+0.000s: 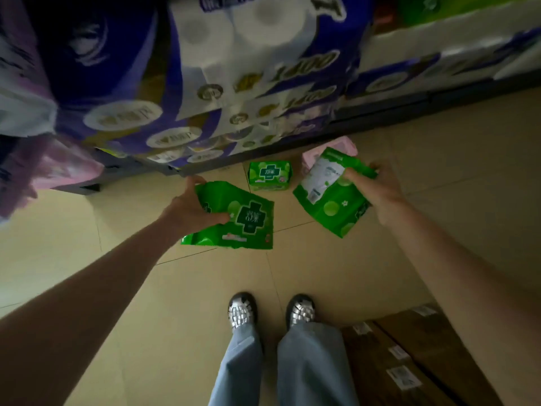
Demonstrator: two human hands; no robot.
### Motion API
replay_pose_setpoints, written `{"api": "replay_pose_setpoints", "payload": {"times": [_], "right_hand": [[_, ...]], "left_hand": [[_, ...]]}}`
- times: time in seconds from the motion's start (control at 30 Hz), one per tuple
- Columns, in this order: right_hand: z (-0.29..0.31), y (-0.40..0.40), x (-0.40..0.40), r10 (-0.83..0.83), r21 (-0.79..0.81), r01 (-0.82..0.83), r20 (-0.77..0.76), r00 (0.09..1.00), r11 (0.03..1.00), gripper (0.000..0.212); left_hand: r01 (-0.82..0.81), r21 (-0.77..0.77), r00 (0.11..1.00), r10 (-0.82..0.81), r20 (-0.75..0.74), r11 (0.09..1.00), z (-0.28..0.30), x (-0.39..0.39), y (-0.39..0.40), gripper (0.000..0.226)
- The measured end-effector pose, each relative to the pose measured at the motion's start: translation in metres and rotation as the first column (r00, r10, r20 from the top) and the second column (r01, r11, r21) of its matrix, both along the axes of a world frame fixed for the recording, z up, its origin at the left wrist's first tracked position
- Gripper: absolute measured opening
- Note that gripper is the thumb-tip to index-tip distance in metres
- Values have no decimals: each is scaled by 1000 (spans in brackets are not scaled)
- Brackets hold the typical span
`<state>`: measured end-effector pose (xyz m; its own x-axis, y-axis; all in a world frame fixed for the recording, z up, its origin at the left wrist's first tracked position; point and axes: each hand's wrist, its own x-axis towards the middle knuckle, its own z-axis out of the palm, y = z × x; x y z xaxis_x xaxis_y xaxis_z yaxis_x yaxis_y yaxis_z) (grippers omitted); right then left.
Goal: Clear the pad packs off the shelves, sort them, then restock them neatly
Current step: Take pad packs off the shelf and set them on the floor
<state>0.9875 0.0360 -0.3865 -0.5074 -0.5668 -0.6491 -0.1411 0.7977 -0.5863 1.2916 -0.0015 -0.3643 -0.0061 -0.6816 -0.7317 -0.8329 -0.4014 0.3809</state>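
Observation:
My left hand [191, 209] grips a green pad pack [246, 221] by its left end, front label up, held above the floor. In my right hand [377, 190] is a second green pad pack [330, 197], turned so its white back label shows, with my fingers curled over its top edge. A smaller green pack [270, 175] lies on the floor tiles between the two, just in front of the shelf base. A pink pack [336, 149] sits on the floor behind the right-hand pack, partly hidden by it.
The shelf [380, 112] runs across the top, loaded with large purple-and-white toilet roll packs [234, 68]. Pink wrapped packs [58, 168] stick out at the left. Brown cardboard boxes [409, 356] stand on the floor at the lower right beside my feet [272, 313].

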Motion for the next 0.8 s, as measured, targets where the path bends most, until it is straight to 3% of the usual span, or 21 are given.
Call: {"api": "replay_pose_setpoints", "payload": {"times": [0.07, 0.17, 0.27, 0.37, 0.43, 0.53, 0.6, 0.63, 0.73, 0.8], "right_hand": [[-57, 16, 6, 18, 74, -11, -107, 994, 997, 63], [-141, 29, 25, 119, 136, -90, -219, 968, 987, 67], [-223, 29, 47, 145, 128, -112, -293, 945, 985, 68], [-300, 36, 76, 404, 246, -350, -220, 888, 904, 62], [-328, 44, 89, 479, 290, -419, -182, 859, 861, 65], [-330, 50, 77, 525, 303, -441, -310, 793, 845, 62], [-322, 47, 60, 604, 290, -534, -471, 643, 794, 70], [-318, 44, 54, 682, 332, -615, -525, 509, 715, 80], [-320, 22, 44, 927, 590, -770, -374, 8, 244, 111], [-325, 4, 39, 921, 632, -773, -332, -203, 57, 106]], "left_hand": [[-94, -5, 994, 93, -57, 996, -43, -1, -2, 76], [-110, -36, 992, 107, -70, 993, -113, -2, -2, 75], [-1, -119, 1000, 1, 4, 993, -179, 1, -3, 74], [163, -202, 982, -138, 132, 966, -237, 7, 1, 79], [227, -216, 962, -184, 204, 950, -263, 12, 6, 80], [281, -215, 941, -225, 254, 935, -284, 19, 8, 81], [305, -214, 934, -247, 259, 928, -289, 25, 5, 83], [318, -215, 930, -260, 261, 923, -290, 28, 3, 84], [342, -238, 927, -284, 247, 909, -290, 36, 0, 80], [332, -270, 935, -278, 220, 904, -288, 41, -2, 77]]}}
